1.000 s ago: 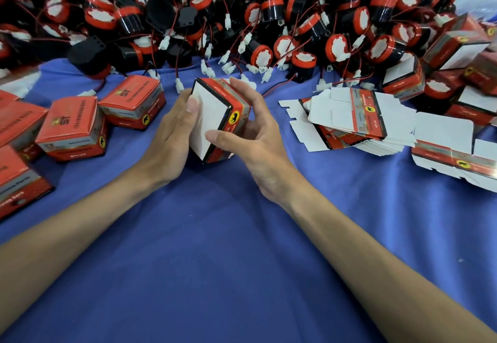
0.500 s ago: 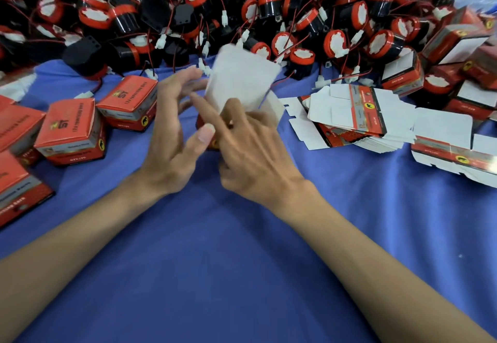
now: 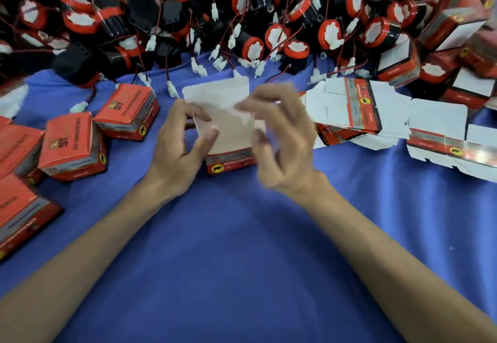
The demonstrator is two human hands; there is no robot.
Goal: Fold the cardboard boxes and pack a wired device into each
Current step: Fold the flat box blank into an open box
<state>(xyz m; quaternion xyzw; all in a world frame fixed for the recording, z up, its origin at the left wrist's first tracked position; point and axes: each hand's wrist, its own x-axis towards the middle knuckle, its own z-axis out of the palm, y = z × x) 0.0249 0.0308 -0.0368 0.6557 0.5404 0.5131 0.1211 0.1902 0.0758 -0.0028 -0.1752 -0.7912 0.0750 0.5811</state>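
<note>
A red cardboard box stands on the blue cloth at the centre, with its white lid flap raised and its white inside showing. My left hand curls round the box's left wall, fingers behind it and thumb in front. Blurred by motion, my right hand sits at the box's right side with spread, curved fingers whose tips reach the flap. No device is visible inside the box. A big pile of black-and-red wired devices with white plugs lies just behind it.
Closed red boxes sit in a group at the left. A stack of flat unfolded box blanks lies to the right, with more blanks and partly folded boxes further right. Blue cloth stretches toward me.
The box, held closed-side up between both hands a second ago, was turned and set down on the cloth with its flap up. The right hand has shifted to its right side.
</note>
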